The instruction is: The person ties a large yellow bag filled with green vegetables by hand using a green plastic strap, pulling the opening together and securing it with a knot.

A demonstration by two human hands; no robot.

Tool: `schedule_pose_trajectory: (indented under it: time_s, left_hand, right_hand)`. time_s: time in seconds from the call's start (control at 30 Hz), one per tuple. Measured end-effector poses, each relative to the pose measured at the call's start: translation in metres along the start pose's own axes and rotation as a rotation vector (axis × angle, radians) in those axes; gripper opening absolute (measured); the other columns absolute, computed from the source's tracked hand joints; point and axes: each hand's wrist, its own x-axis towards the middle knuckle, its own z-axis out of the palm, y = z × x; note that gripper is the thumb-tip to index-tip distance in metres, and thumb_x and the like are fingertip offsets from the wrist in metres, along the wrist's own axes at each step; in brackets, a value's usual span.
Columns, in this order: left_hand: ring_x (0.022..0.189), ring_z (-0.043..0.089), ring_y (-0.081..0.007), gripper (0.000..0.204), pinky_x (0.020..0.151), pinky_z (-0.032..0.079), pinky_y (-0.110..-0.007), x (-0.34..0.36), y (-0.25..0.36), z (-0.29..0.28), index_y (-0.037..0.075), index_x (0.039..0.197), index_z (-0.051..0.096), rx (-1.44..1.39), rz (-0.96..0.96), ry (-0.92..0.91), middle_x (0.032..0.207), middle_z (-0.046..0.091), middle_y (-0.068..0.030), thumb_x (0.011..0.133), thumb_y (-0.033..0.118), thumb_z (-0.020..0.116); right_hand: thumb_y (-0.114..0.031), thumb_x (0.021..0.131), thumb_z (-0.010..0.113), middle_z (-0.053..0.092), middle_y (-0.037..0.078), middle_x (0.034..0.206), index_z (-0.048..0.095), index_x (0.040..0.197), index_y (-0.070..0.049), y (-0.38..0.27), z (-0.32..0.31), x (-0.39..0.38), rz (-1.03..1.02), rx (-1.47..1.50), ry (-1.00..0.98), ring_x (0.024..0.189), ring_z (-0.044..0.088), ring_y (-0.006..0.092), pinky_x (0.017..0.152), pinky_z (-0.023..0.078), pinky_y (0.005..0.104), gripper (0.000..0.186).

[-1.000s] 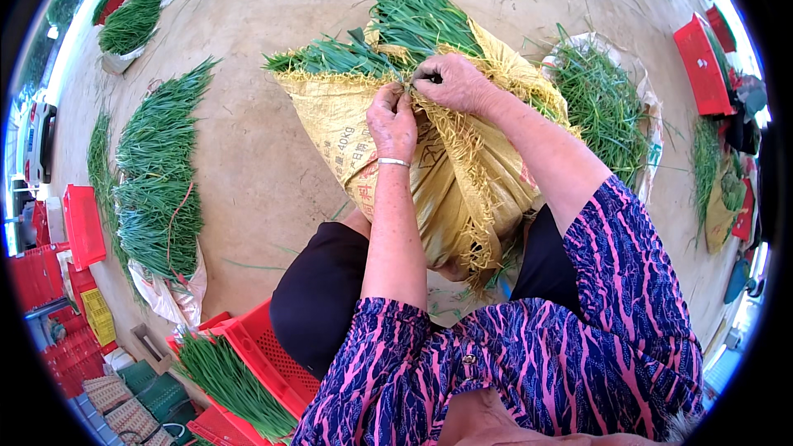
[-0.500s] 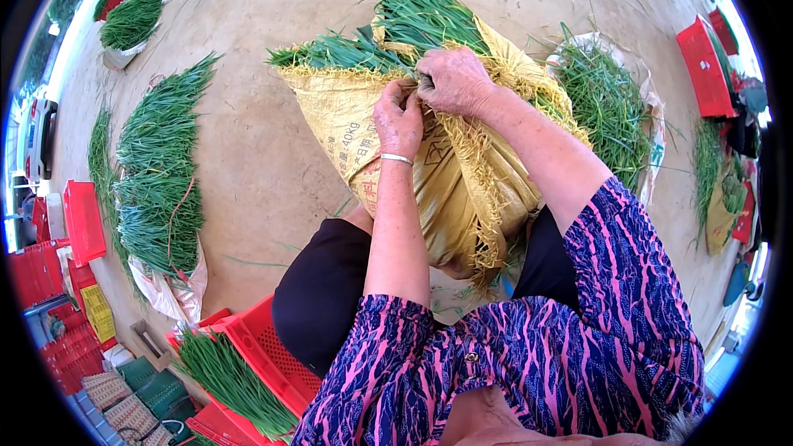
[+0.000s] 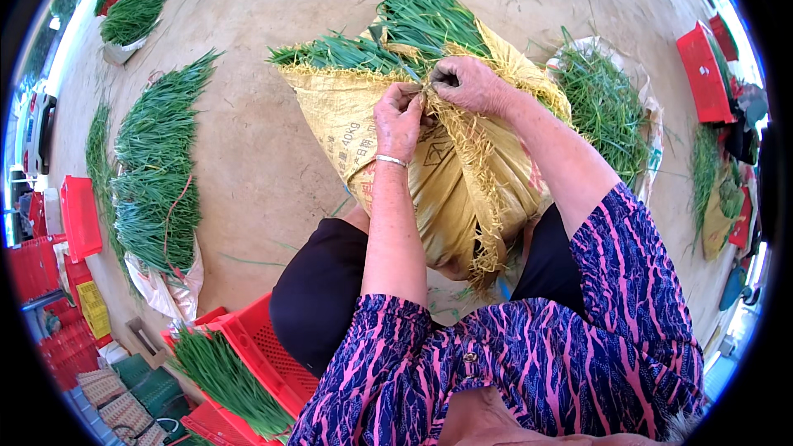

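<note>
A frayed yellow woven sack (image 3: 339, 120) stands between my knees, wrapped around bundles of long green chives (image 3: 425, 16) whose tips stick out at the far side. My left hand (image 3: 398, 122), with a pale bracelet at the wrist, pinches the sack's gathered edge near its middle. Close beside it, my right hand (image 3: 471, 85) is closed, thumb and forefinger pressed on the same frayed edge. The fingertips of the two hands nearly meet. Whether a thin tie runs between them is too small to make out.
More chives lie on a white sack (image 3: 157, 173) at left and on another sack (image 3: 603, 107) at right. A red crate (image 3: 268, 343) holding chives (image 3: 223, 380) stands by my left knee. Stacked red crates (image 3: 58, 347) are at far left, another red crate (image 3: 705, 74) at far right.
My right hand has shifted slightly right and toward me, and its fingers have turned on the edge. My left hand stays at the same spot on the sack, fingers slightly moved.
</note>
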Motion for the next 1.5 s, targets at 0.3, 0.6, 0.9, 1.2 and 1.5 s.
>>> schedule_pose_trajectory:
  time_s: [0.3,0.6,0.9,1.2,1.5]
  left_hand:
    - [0.061,0.062,-0.0125,0.011,0.05,0.054,-0.024,0.001,-0.001,0.002,0.0,0.099,0.057,-0.083,-0.016,0.035,0.083,0.063,-0.0062,0.088,-0.001,0.06]
    - [0.058,0.057,-0.0098,0.011,0.048,0.053,-0.025,0.001,-0.004,0.006,0.003,0.094,0.058,-0.143,0.058,0.127,0.078,0.06,-0.0034,0.085,0.0,0.062]
    - [0.055,0.054,-0.0082,0.008,0.046,0.053,-0.025,0.004,-0.001,0.004,0.004,0.087,0.056,-0.06,0.072,0.109,0.072,0.058,-0.0018,0.084,-0.002,0.059]
    - [0.048,0.051,-0.0069,0.009,0.04,0.043,-0.021,0.001,-0.002,-0.013,0.006,0.082,0.057,-0.117,0.011,0.033,0.068,0.058,-0.0015,0.08,-0.004,0.058]
    - [0.05,0.05,-0.0075,0.013,0.041,0.04,-0.022,0.0,-0.005,-0.024,0.007,0.084,0.056,-0.242,0.017,0.0,0.068,0.056,-0.0002,0.081,-0.006,0.056]
  right_hand:
    - [-0.015,0.08,0.064,0.068,0.013,0.085,0.067,0.091,-0.003,0.008,0.002,0.002,-0.061,-0.015,0.063,0.079,0.066,0.0237,0.074,0.052,0.0335,0.017]
    - [-0.011,0.079,0.064,0.067,0.011,0.083,0.066,0.09,-0.003,0.0,0.008,0.002,-0.136,0.042,0.103,0.078,0.065,0.0222,0.073,0.052,0.0328,0.014]
    - [-0.016,0.083,0.064,0.068,0.009,0.081,0.066,0.093,-0.004,-0.018,0.007,0.007,0.064,0.063,0.104,0.074,0.064,0.0174,0.072,0.052,0.0305,0.016]
    - [-0.028,0.085,0.066,0.069,0.007,0.085,0.068,0.096,-0.004,-0.007,0.015,0.019,0.112,0.107,-0.052,0.077,0.063,0.0155,0.074,0.051,0.0301,0.027]
    - [-0.024,0.084,0.066,0.071,0.009,0.088,0.07,0.099,-0.009,-0.004,0.027,0.026,0.083,0.205,-0.054,0.079,0.066,0.0199,0.077,0.052,0.0326,0.021]
